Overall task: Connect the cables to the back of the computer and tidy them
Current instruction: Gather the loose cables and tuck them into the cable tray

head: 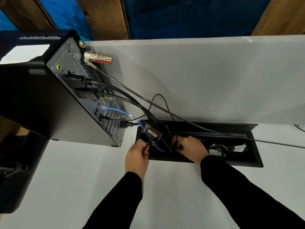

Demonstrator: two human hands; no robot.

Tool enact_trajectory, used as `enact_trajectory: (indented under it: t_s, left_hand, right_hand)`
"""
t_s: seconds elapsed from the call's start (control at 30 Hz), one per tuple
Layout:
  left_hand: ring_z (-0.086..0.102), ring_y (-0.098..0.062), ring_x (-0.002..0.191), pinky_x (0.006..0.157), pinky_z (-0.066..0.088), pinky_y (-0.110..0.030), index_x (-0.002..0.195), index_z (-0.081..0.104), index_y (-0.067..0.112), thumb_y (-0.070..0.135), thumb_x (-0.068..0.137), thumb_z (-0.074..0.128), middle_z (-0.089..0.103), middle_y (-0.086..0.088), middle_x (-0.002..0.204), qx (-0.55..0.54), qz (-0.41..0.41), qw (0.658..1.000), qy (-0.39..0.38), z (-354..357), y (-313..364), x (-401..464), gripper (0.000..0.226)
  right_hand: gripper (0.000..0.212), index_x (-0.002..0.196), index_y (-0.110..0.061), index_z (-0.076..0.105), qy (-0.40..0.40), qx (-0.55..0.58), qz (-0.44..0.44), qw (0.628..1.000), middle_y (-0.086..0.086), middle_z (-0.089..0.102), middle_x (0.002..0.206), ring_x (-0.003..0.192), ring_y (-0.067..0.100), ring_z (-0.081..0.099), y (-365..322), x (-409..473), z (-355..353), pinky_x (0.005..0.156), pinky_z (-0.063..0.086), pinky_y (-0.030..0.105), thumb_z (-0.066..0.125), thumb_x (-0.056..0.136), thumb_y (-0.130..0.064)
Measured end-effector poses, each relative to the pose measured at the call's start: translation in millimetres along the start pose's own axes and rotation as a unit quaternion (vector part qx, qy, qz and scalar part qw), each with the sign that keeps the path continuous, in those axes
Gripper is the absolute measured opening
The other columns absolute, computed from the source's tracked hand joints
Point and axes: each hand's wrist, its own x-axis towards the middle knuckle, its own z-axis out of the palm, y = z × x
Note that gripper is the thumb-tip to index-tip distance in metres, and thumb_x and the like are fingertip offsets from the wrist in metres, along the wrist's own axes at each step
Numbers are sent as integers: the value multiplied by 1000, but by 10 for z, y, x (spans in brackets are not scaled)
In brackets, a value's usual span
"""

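A black tower computer (49, 103) stands on the white desk with its rear panel (92, 96) facing right. Two thick black cables (118, 90), a blue network cable (115, 110) and thinner black leads are plugged into it and run down into an open black cable tray (254, 160) set in the desk. My left hand (137, 157) is at the tray's left end, pinching a black cable beside the bundle. My right hand (192, 148) reaches into the tray, fingers closed around black cables there.
A brass combination lock (99, 57) with a steel security cable (181, 116) hangs off the computer's top rear and trails to the right. A grey divider panel (206, 76) stands behind the tray. The tray's lid (214, 127) is flipped up. A dark monitor (14, 177) sits at left.
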Motion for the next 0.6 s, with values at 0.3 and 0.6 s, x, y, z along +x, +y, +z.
enact_trajectory:
  t_s: [0.3, 0.6]
  left_hand:
    - [61, -23, 80, 72, 49, -29, 83, 58, 18, -2, 81, 51, 55, -4, 87, 153, -21, 986, -60, -45, -95, 209, 21]
    - [53, -28, 91, 75, 37, -26, 111, 58, 11, 26, 97, 39, 58, -13, 94, 54, 38, 997, -38, -55, -90, 54, 28]
  right_hand:
    - [18, 103, -6, 60, -78, 51, -6, 996, 15, 66, 99, 93, 30, 62, -76, 80, -42, 74, 44, 27, 54, 87, -11]
    - [27, 116, 2, 55, -176, 39, 5, 984, 23, 59, 118, 107, 33, 56, -185, 153, -187, 77, 39, 27, 46, 92, -7]
